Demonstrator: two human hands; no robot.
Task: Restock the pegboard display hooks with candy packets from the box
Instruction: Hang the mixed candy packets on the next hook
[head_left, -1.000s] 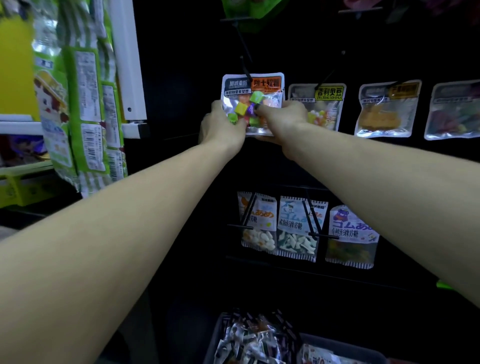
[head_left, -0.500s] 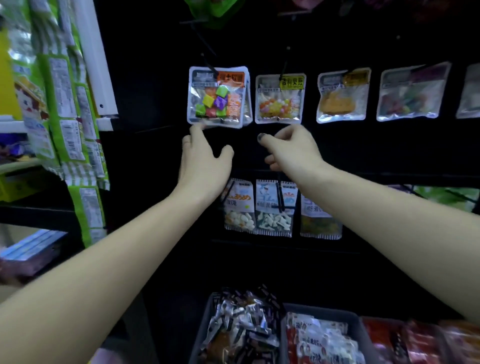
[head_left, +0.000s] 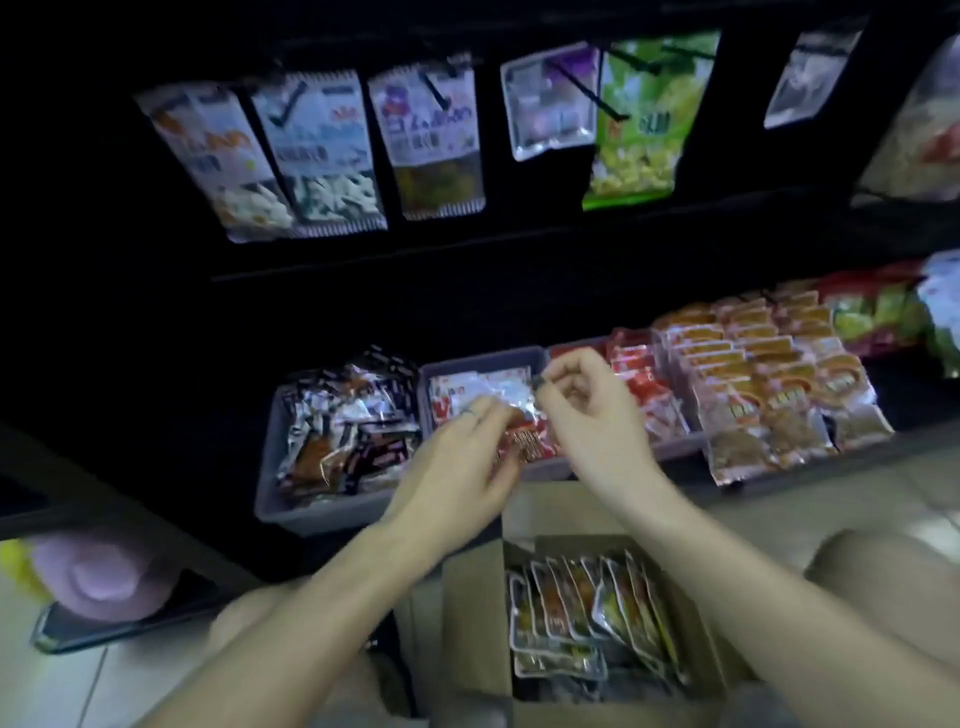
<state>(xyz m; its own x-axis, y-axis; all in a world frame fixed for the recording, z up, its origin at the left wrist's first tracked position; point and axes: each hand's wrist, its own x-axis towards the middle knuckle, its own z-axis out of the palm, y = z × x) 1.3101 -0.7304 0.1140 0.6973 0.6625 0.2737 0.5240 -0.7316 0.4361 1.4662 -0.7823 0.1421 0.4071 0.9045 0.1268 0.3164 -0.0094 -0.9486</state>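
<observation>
Head view, hands: our left hand (head_left: 457, 467) and right hand (head_left: 592, 415) hang close together over the grey bin (head_left: 483, 364) on the low shelf, above the box (head_left: 472, 597).
Left hand: fingers curl loosely, palm down, beside a red and silver packet (head_left: 524, 441); blur stops us telling whether it holds that packet or only overlaps it.
Right hand: thumb and forefinger close together near the packet's top edge, the other fingers loosely curled; a pinch looks likely, yet we cannot tell for sure.
Candy packets: they stand on edge in a row inside the open cardboard box on the floor, toward its right wall.
Pegboard hooks (head_left: 587, 88): on the dark panel above the shelf, each carrying hanging bags (head_left: 431, 150).
Step in hand, as we judge it: coming down to the box for the next packet.
Doing it well: we take one packet by its top edge, keep the hang hole free and facing up, then slide it along a hook until it hangs straight behind the front bag.
</observation>
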